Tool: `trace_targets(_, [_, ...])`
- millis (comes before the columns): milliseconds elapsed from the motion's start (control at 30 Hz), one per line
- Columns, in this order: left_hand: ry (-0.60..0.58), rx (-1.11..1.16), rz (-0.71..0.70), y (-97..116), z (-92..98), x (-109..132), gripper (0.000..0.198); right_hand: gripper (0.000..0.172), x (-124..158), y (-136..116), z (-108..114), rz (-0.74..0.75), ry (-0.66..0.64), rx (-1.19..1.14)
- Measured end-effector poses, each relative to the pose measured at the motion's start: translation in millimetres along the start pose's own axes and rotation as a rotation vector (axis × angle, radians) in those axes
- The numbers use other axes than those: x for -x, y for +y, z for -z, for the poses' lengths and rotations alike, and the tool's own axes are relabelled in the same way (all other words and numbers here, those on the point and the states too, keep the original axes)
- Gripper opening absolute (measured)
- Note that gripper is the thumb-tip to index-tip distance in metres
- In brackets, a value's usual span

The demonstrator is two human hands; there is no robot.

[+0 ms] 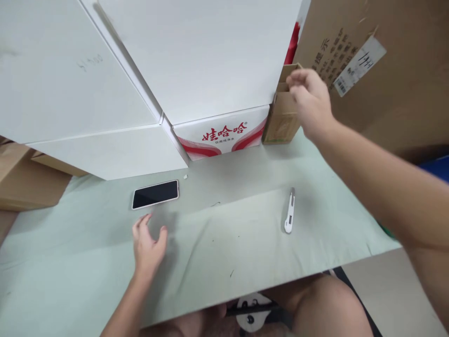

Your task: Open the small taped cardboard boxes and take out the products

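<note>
My left hand (149,243) hovers over the green cloth just in front of a smartphone (156,194), thumb and fingers spread, nothing between them. The phone lies flat with a dark screen and a pale edge. At the back right, my right hand (312,103) is raised beside the mouth of a small open-topped cardboard box (282,121). Its fingers are loosely bent, slightly blurred, and I see nothing in them. A white utility knife (289,213) rests on the cloth below the right forearm, apart from both hands.
White cartons (217,56) stand along the back, one with red Chinese lettering (224,133). A large brown cardboard box (386,84) fills the back right. Another brown box (35,178) is at the left. The table's green cloth (238,262) has a front edge above my legs.
</note>
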State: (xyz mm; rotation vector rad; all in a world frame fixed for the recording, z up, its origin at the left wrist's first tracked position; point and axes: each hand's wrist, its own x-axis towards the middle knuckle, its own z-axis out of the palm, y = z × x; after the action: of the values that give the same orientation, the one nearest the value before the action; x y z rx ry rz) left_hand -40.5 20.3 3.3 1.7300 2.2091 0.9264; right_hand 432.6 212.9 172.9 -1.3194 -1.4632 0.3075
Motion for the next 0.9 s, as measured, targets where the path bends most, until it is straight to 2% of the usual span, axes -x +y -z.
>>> trace_targets(67, [-0.004, 0.002, 0.058, -8.9, 15.2, 1.4, 0.054, 0.025, 70.6, 3.7, 0.3, -0.104, 0.038, -0.079])
trace_targets(133, [-0.025, 0.017, 0.106, -13.0, 28.0, 1.9, 0.047, 0.026, 153.0, 5.9, -8.1, -0.315, -0.001, -0.167])
trace_targets(167, [-0.060, 0.024, 0.125, -13.7, 33.2, 2.2, 0.043, 0.027, 192.1, 6.8, -15.0, -0.427, -0.003, -0.188])
trace_targets(200, [-0.109, 0.024, 0.137, -13.5, 37.5, 2.7, 0.040, 0.028, 226.1, 8.0, -22.8, -0.474, -0.005, -0.187])
trace_targets(267, [-0.235, -0.007, 0.115, -10.5, 42.2, 4.2, 0.043, 0.033, 271.7, 12.0, -37.1, -0.520, -0.022, -0.183])
trace_targets(333, [-0.321, -0.061, 0.031, -4.0, 39.8, 7.0, 0.047, 0.036, 281.8, 19.3, -44.2, -0.536, -0.008, -0.157])
trace_targets(367, [-0.335, -0.083, -0.016, 0.5, 35.4, 9.3, 0.046, 0.037, 274.4, 24.3, -43.8, -0.539, 0.010, -0.135])
trace_targets(433, [-0.343, -0.109, -0.086, 11.5, 21.0, 16.4, 0.042, 0.036, 239.9, 35.8, -35.8, -0.528, 0.052, -0.080])
trace_targets(533, [-0.331, -0.151, -0.147, 28.8, -5.5, 32.0, 0.043, 0.041, 160.5, 53.5, -17.5, -0.464, 0.100, 0.010])
trace_targets(633, [-0.325, -0.287, -0.194, 38.9, -21.7, 45.8, 0.051, 0.067, 78.3, 71.1, -10.7, -0.367, 0.127, 0.167])
trace_targets(700, [-0.339, -0.392, -0.232, 39.5, -24.5, 50.0, 0.053, 0.091, 34.4, 84.6, -15.6, -0.378, 0.141, 0.246])
trace_targets(800, [-0.358, -0.484, -0.259, 34.6, -23.7, 50.5, 0.052, 0.104, -6.6, 105.2, -27.1, -0.494, 0.161, 0.249])
trace_targets(900, [-0.348, -0.529, -0.283, 28.5, -24.7, 49.5, 0.051, 0.097, -22.8, 121.2, -31.4, -0.528, 0.142, 0.254])
